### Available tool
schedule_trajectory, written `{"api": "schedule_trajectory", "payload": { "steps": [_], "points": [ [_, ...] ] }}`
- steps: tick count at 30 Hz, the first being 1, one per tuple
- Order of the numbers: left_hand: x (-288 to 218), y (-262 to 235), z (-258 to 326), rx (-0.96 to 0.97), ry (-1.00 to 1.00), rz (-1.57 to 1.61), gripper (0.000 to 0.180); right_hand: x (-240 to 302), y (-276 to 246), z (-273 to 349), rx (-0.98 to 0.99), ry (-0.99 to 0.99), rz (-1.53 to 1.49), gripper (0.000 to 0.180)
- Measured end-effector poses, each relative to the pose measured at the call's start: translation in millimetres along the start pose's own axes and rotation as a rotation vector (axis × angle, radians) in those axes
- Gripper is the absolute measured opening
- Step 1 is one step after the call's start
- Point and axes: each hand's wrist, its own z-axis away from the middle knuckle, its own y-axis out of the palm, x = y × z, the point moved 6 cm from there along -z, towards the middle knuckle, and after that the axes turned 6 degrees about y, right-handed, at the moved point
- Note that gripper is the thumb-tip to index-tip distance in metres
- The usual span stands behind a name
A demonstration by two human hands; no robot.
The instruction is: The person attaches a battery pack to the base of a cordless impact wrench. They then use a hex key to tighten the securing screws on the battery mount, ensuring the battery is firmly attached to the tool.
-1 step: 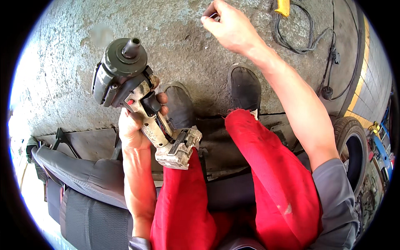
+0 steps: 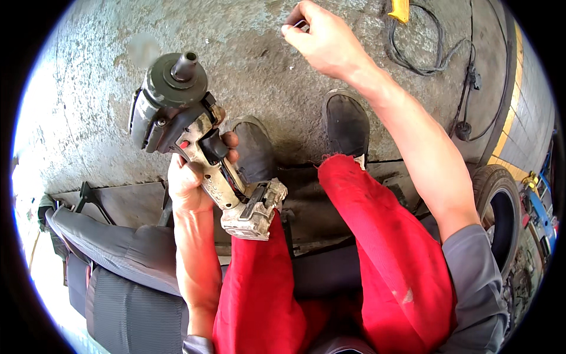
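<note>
My left hand [image 2: 187, 184] is wrapped round the grip of a worn cordless impact wrench [image 2: 218, 177]. The tool has a dark round head with a short metal nose pointing away from me, a black trigger and a scuffed pale battery base. Fingertips show on the grip's right side, beside the trigger. Off to the upper right, apart from the tool, my right hand [image 2: 324, 41] hangs over the floor with thumb and fingers drawn together. A small pale edge shows between them, too little to name.
Stained concrete floor [image 2: 259, 65] lies ahead of my dark shoes [image 2: 346, 124]. A coiled grey cable [image 2: 441, 56] rests at the upper right by a yellow handle-like piece [image 2: 400, 10]. A tyre [image 2: 495, 200] stands at the right, and dark seats [image 2: 132, 301] are at the lower left.
My right hand has shifted very slightly left. The impact wrench in my left hand has moved barely at all.
</note>
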Motion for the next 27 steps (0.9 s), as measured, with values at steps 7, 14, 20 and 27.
{"api": "schedule_trajectory", "payload": {
  "steps": [7, 14, 20, 27],
  "points": [
    [-1.2, 18.1, -8.5, -0.14, 0.06, -0.137, 0.089, 35.9, -5.6, 26.7, 0.073, -0.077, -0.223, 0.036],
    [9.8, 30.4, -18.9, -0.103, 0.021, 0.345, 0.074, 61.9, -10.0, 55.8, 0.142, -0.088, -0.368, 0.02],
    [4.1, 36.9, -19.9, 0.039, 0.104, 0.658, 0.08, 67.3, -8.1, 66.9, 0.208, -0.058, -0.394, 0.017],
    [-2.1, 48.4, -27.8, 0.079, 0.174, 0.75, 0.077, 73.8, -3.9, 73.4, 0.305, -0.061, -0.493, 0.019]
  ]
}}
